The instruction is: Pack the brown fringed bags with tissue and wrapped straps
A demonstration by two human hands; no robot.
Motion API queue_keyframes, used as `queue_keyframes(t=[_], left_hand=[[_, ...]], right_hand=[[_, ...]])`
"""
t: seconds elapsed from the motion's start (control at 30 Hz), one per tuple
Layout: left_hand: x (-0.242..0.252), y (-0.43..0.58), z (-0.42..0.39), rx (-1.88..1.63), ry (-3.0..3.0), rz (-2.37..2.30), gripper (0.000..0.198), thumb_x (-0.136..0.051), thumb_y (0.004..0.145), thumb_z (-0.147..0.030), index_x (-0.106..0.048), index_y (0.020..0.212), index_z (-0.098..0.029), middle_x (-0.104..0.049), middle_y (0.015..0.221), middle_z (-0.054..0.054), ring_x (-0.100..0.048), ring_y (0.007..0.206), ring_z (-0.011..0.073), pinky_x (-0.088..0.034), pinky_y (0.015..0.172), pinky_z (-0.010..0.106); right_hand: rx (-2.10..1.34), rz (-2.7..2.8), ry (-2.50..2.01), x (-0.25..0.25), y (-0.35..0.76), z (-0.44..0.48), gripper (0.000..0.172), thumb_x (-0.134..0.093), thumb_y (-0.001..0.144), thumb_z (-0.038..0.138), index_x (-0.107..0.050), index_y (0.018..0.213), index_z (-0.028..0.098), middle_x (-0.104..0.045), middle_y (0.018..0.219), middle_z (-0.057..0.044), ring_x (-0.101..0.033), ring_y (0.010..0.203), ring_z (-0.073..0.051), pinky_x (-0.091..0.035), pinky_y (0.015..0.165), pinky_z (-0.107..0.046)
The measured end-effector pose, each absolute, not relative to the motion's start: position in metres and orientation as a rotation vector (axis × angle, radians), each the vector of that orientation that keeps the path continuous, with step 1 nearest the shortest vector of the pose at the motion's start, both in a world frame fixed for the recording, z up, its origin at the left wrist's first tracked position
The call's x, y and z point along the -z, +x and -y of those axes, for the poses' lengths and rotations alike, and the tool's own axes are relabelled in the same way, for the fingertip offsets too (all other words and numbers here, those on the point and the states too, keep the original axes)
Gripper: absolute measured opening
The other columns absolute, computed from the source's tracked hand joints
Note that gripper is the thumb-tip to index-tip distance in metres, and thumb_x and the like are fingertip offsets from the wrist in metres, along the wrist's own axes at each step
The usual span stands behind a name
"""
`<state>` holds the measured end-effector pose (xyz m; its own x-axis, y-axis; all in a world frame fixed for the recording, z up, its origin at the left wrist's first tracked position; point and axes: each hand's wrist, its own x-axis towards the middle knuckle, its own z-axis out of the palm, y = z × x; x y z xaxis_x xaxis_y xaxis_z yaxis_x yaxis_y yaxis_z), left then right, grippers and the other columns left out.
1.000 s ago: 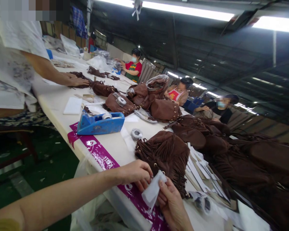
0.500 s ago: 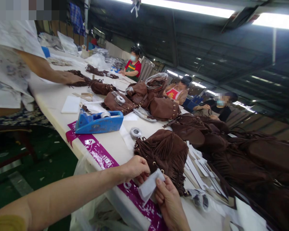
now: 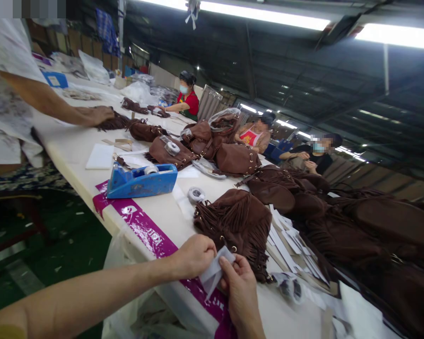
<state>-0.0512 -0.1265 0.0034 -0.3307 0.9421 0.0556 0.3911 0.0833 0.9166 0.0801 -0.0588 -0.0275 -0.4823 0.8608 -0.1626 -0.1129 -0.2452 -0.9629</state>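
Observation:
Between my hands is a small folded sheet of thin white paper [image 3: 212,275], bent over on itself. My right hand [image 3: 242,289] pinches its right edge between thumb and fingers. Curled closed at the sheet's left edge is my left hand [image 3: 192,256], its fingertips partly hidden behind the paper. Just beyond both hands a brown fringed bag [image 3: 238,221] with metal eyelets lies on the white table [image 3: 265,308]. Purple printed tape [image 3: 151,233] runs along the table edge under my forearm.
A blue tape dispenser [image 3: 141,181] stands at the left, near a small clear-wrapped roll [image 3: 196,194]. Brown bags [image 3: 392,216] pile up at the right beside white strips [image 3: 286,240]. A co-worker's hand [image 3: 101,114] rests on fringe at the far left; others work across the table.
My left hand has come closer to the white sheet and its fingers have curled in. The sheet is tilted and folded differently. The whole view has shifted slightly.

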Motion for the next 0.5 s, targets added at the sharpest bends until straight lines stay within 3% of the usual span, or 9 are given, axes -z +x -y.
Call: queue_keyframes(t=[0.07, 0.17, 0.23, 0.3, 0.4, 0.5], left_hand=[[-0.003, -0.036, 0.134, -1.126, 1.516, -1.955, 0.017, -0.051, 0.080, -0.024, -0.063, 0.073, -0.015, -0.061, 0.078, 0.009, -0.056, 0.075, 0.0207, -0.045, 0.074, 0.031], [-0.002, -0.012, 0.145, -0.913, 1.666, -2.109, 0.031, -0.052, 0.081, -0.027, -0.064, 0.103, -0.010, -0.059, 0.103, 0.018, -0.054, 0.094, 0.0302, -0.043, 0.086, 0.041], [-0.003, -0.007, 0.148, -0.881, 1.691, -2.106, 0.038, -0.049, 0.081, -0.025, -0.061, 0.113, -0.007, -0.057, 0.110, 0.020, -0.051, 0.101, 0.0326, -0.040, 0.092, 0.045], [-0.005, -0.016, 0.148, -0.979, 1.615, -1.974, 0.034, -0.048, 0.083, -0.028, -0.064, 0.105, -0.009, -0.060, 0.106, 0.017, -0.053, 0.100, 0.0305, -0.040, 0.092, 0.042], [-0.008, -0.046, 0.143, -1.134, 1.213, -1.534, 0.039, -0.047, 0.084, -0.044, -0.068, 0.086, -0.011, -0.065, 0.091, 0.012, -0.059, 0.086, 0.0233, -0.045, 0.077, 0.031], [-0.005, -0.070, 0.136, -1.184, 0.745, -1.199, 0.050, -0.051, 0.077, -0.056, -0.066, 0.080, -0.008, -0.066, 0.083, 0.011, -0.061, 0.073, 0.0184, -0.045, 0.063, 0.026]], right_hand=[[-1.767, 1.325, -0.982, 0.028, 0.078, 0.061, 0.045, -0.084, 0.057, 0.046, -0.053, 0.079, 0.020, -0.055, 0.052, 0.009, -0.041, 0.037, -0.006, -0.029, 0.036, -0.017], [-1.720, 1.329, -0.995, 0.026, 0.077, 0.061, 0.043, -0.085, 0.056, 0.043, -0.056, 0.076, 0.019, -0.063, 0.059, 0.005, -0.055, 0.050, -0.011, -0.042, 0.048, -0.020], [-1.753, 1.333, -0.997, 0.023, 0.079, 0.059, 0.043, -0.086, 0.055, 0.043, -0.057, 0.075, 0.018, -0.064, 0.060, 0.004, -0.056, 0.052, -0.011, -0.043, 0.049, -0.020], [-1.844, 1.319, -0.997, 0.020, 0.083, 0.058, 0.044, -0.086, 0.056, 0.045, -0.058, 0.075, 0.018, -0.057, 0.053, 0.007, -0.048, 0.044, -0.007, -0.038, 0.042, -0.017], [-1.994, 1.253, -1.003, 0.014, 0.091, 0.057, 0.045, -0.082, 0.060, 0.053, -0.057, 0.075, 0.018, -0.043, 0.044, 0.012, -0.037, 0.037, -0.004, -0.036, 0.039, -0.016], [-2.048, 1.229, -0.999, 0.008, 0.098, 0.057, 0.048, -0.077, 0.063, 0.059, -0.060, 0.079, 0.017, -0.056, 0.055, 0.006, -0.047, 0.043, -0.007, -0.046, 0.044, -0.020]])
